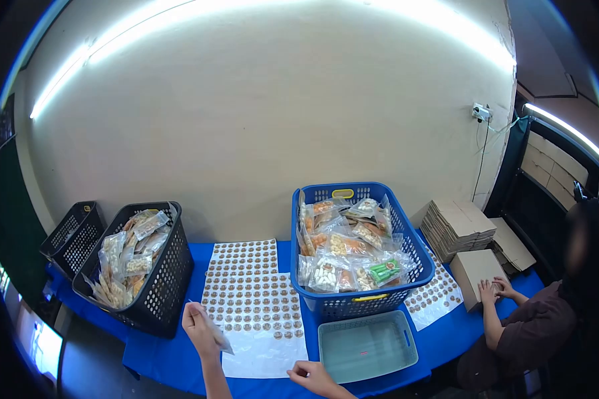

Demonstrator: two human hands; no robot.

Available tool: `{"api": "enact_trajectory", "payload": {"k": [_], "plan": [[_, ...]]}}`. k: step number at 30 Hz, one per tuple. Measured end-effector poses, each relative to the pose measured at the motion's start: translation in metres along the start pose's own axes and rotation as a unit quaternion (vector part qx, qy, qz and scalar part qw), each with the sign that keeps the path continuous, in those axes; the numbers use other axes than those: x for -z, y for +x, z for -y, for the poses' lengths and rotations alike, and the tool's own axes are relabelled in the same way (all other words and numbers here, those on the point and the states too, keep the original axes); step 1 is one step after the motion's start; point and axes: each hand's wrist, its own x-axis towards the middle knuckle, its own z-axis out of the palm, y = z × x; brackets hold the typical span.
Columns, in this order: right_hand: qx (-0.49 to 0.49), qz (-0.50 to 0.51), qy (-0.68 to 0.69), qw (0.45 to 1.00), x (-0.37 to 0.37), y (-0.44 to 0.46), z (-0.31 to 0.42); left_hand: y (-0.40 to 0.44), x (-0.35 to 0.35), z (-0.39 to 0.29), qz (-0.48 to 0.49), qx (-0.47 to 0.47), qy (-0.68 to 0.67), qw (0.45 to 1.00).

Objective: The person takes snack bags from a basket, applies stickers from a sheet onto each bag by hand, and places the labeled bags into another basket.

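Packet (221,339) hangs in our left hand (199,326), grip closed on it, at the left edge of the sticker sheet (266,359); our right hand (311,379) curls near the green tray (366,349), but we cannot tell whether it holds anything.

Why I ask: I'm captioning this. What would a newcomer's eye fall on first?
Probably the blue basket, heaped with packets, right of centre. Next, the dotted white sheets to its left, then the filled black basket farther left.
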Motion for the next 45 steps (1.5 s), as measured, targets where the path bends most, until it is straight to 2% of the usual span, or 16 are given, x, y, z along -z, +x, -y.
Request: {"api": "enact_trajectory", "payload": {"k": [2,3,6,10,13,14,17,18,21,22,26,29,32,36,41,45], "plan": [[-0.067,-0.003,0.028,0.997,0.008,0.001,-0.014,-0.005,0.001,-0.003,0.052,0.034,-0.095,0.994],[-0.073,0.002,0.074,0.995,0.008,0.004,-0.018,-0.01,0.003,0.008,0.12,0.126,-0.259,0.95],[-0.102,0.049,0.194,0.975,0.009,0.013,-0.011,-0.035,-0.006,0.043,0.194,0.354,-0.517,0.755],[-0.152,0.204,0.258,0.932,0.013,0.01,-0.006,-0.069,-0.033,0.05,0.233,0.482,-0.649,0.54],[-0.156,0.148,0.29,0.932,0.032,0.004,0.004,-0.072,-0.033,0.047,0.136,0.457,-0.394,0.786],[-0.124,0.086,0.273,0.95,0.035,0.003,0.001,-0.069,-0.032,0.054,0.262,0.381,-0.297,0.835],[-0.078,-0.113,0.325,0.936,0.048,0.008,0.011,-0.078,-0.022,0.045,0.256,0.499,-0.331,0.758],[-0.099,-0.108,0.299,0.943,0.051,0.008,0.013,-0.084,-0.02,0.048,0.287,0.507,-0.309,0.752],[-0.148,-0.097,0.255,0.951,0.048,0.008,0.011,-0.106,-0.014,0.062,0.359,0.52,-0.094,0.769],[-0.155,-0.097,0.264,0.947,0.045,0.008,0.005,-0.109,-0.016,0.062,0.378,0.502,-0.11,0.77],[-0.127,-0.13,0.263,0.947,0.032,0.018,0.002,-0.117,-0.013,0.068,0.324,0.465,-0.156,0.809],[-0.13,-0.11,0.189,0.967,0.02,0.02,0.005,-0.112,-0.008,0.062,0.287,0.497,-0.232,0.786],[-0.097,-0.09,0.127,0.983,0.015,0.026,0.011,-0.093,0.005,0.056,0.272,0.571,-0.302,0.713],[-0.079,-0.053,0.087,0.992,-0.009,0.038,0.022,-0.081,0.022,0.074,0.213,0.606,-0.299,0.706],[-0.111,-0.024,-0.009,0.993,-0.03,0.052,0.022,-0.058,0.039,0.071,0.206,0.501,-0.2,0.816],[-0.124,0.016,0.212,0.969,-0.054,0.067,0.028,-0.038,0.056,0.087,0.168,0.44,-0.199,0.859]]}}
